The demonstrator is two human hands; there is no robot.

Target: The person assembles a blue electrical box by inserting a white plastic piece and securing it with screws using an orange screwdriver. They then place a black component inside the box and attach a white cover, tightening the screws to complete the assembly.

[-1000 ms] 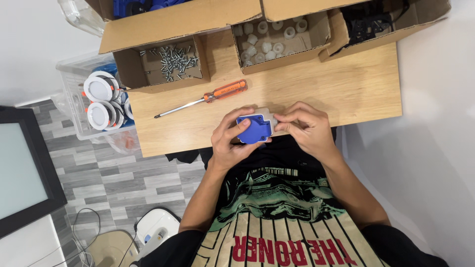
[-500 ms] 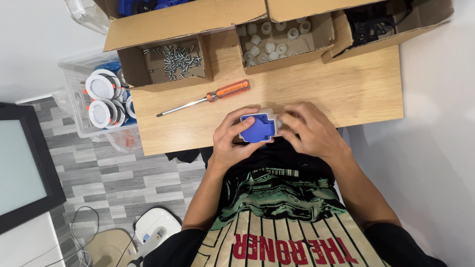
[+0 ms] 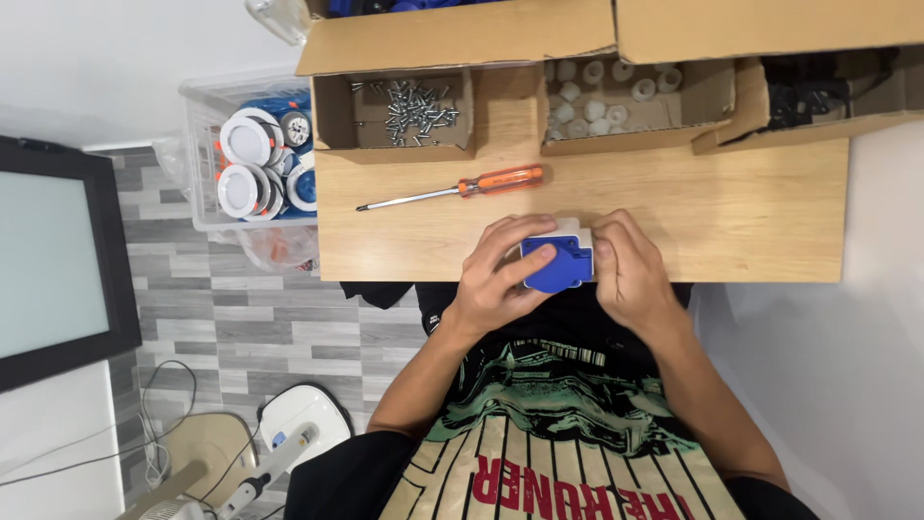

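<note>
A small blue and white plastic block [image 3: 558,262] is held over the near edge of the wooden table [image 3: 751,221]. My left hand [image 3: 496,279] wraps it from the left with the thumb across its blue face. My right hand [image 3: 628,270] grips its right side, fingers curled over the white part. An orange-handled screwdriver [image 3: 452,191] lies on the table just beyond my hands, tip to the left.
Three open cardboard boxes line the table's far edge: one with loose screws [image 3: 414,106], one with small white round parts [image 3: 602,96], one with black parts [image 3: 804,96]. A clear bin [image 3: 202,164] of round white fittings stands left of the table. A dark screen [image 3: 48,260] is far left.
Both hands have shifted slightly along the table's near edge with the block, and my right hand now covers more of its right side.
</note>
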